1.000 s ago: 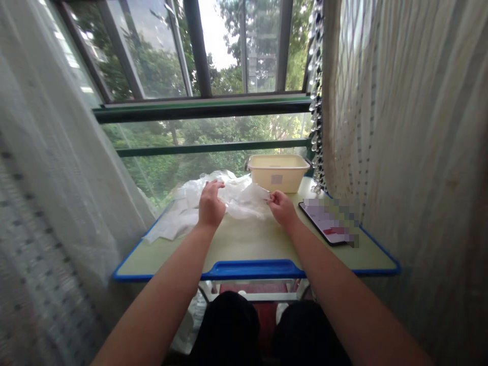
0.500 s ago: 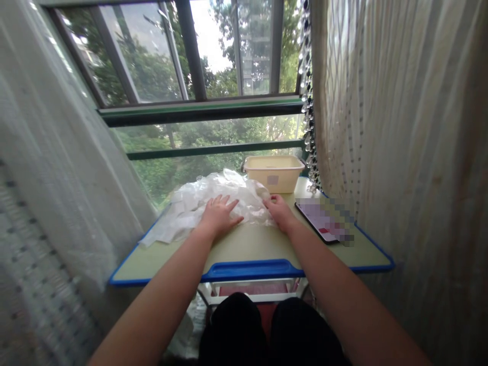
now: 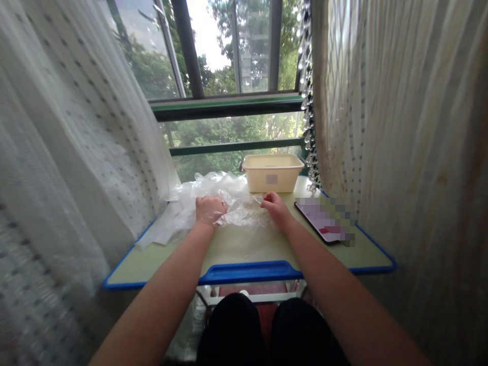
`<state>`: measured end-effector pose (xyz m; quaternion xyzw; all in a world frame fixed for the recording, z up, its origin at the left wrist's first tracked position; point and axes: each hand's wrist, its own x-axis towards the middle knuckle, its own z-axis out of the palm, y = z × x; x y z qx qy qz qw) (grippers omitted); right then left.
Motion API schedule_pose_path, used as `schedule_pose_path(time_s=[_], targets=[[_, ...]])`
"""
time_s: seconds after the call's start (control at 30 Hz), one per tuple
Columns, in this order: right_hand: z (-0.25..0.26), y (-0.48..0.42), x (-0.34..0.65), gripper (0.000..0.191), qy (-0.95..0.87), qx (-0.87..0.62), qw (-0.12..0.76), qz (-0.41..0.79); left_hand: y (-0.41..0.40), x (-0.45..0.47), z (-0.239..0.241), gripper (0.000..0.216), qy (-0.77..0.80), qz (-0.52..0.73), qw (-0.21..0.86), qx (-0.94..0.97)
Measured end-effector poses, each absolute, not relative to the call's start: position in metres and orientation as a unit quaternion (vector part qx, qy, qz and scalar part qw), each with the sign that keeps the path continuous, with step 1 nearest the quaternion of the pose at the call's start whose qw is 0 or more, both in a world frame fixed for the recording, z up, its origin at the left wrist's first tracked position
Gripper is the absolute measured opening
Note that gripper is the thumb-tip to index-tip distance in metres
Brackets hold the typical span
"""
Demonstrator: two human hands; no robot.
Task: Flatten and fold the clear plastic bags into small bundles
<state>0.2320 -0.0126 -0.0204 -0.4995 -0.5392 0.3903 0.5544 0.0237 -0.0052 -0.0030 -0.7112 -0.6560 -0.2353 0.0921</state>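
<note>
Thin, clear plastic bags lie in a crumpled pile [image 3: 183, 201] on the left half of the table. One clear plastic bag [image 3: 244, 213] is stretched between my two hands. My left hand [image 3: 211, 208] is closed in a fist on this bag, at the near side of the pile, with film bunched about the fingers. My right hand [image 3: 273, 204] pinches the bag's right edge between thumb and fingers, just in front of the cream bin. The ends of the left fingers are partly hidden.
A cream plastic bin [image 3: 272, 175] with a label stands at the back of the blue-edged table [image 3: 244, 249]. To the right lies a phone [image 3: 318, 221], its screen partly blurred. Curtains [image 3: 125, 152] hang at both sides, and a window is behind.
My left hand was spread flat on the pile and has closed into a fist. Film now stretches between both hands. The pile has shifted left, away from the bin, and the left curtain has swung inward.
</note>
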Motion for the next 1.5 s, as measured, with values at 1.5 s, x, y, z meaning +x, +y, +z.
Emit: schedule_pose_path(time_s=[1.5], targets=[[-0.018,-0.026,0.251,0.016,-0.703,-0.585,0.404,0.032,-0.026,0.034,-0.008,0.049,-0.435,-0.400,-0.051,-0.805]])
